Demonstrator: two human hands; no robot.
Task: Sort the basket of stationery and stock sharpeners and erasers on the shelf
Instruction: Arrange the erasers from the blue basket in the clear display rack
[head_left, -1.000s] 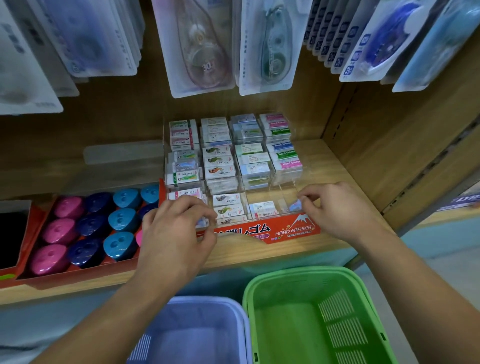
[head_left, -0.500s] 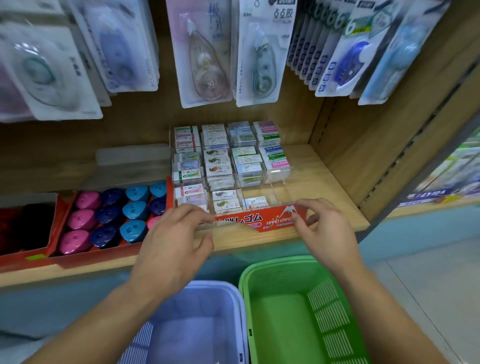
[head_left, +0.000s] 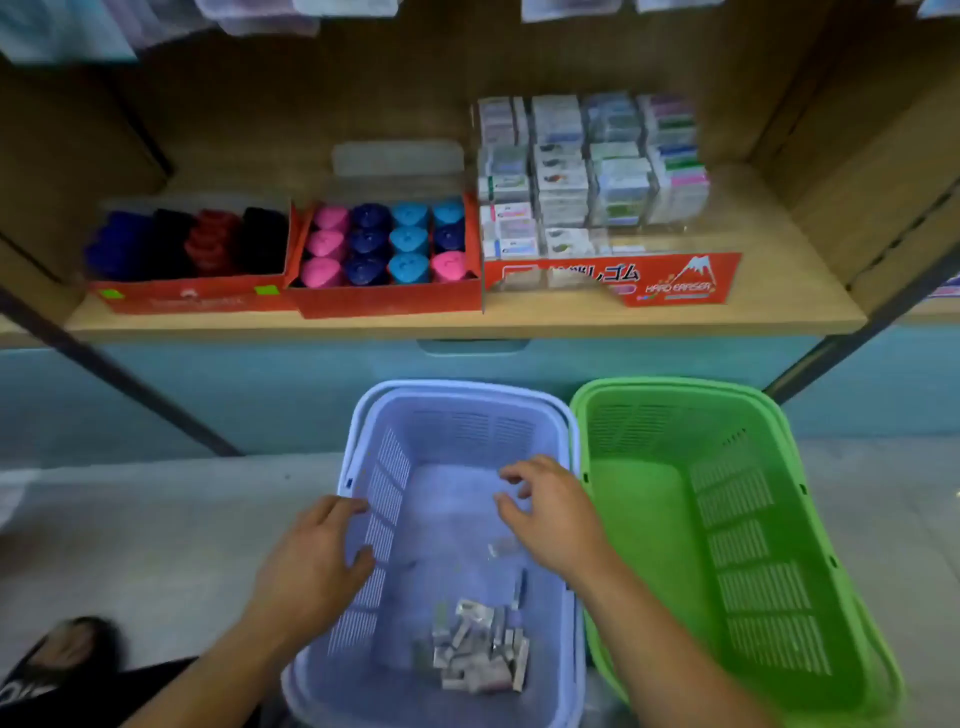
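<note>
Left hand: the left hand (head_left: 317, 561) is on the left wall of the purple basket (head_left: 467, 431). Its fingers (head_left: 345, 505) reach the rim and its thumb lies against the wall. The fingers are spread and loose.
Right hand: the right hand (head_left: 556, 519) is inside the purple basket, above the floor of it. Its fingers are a little bent and wide apart. It holds nothing.
Pile: a pile of small grey and white packs (head_left: 478, 654) lies at the near end of the purple basket. They are too blurry to tell if they are erasers or sharpeners.
Pile and hands: the pile is nearer to the person than both hands. It lies between the two arms, and no finger touches it.
Small bit: one small clear thing (head_left: 501, 548) lies on the basket floor just beside the right hand.
Green basket: the green basket (head_left: 675, 389) stands on the right, touching the purple one.
Shelf: the wooden shelf (head_left: 467, 325) is above the baskets.
Erasers: stacks of erasers (head_left: 592, 166) stand in a box with a red front (head_left: 675, 283) on the right of the shelf.
Sharpeners: pink and blue sharpeners (head_left: 384, 244) sit in a red tray beside the erasers, on their left.
Far left: another red tray (head_left: 192, 299) holds dark blue, black and red things.
</note>
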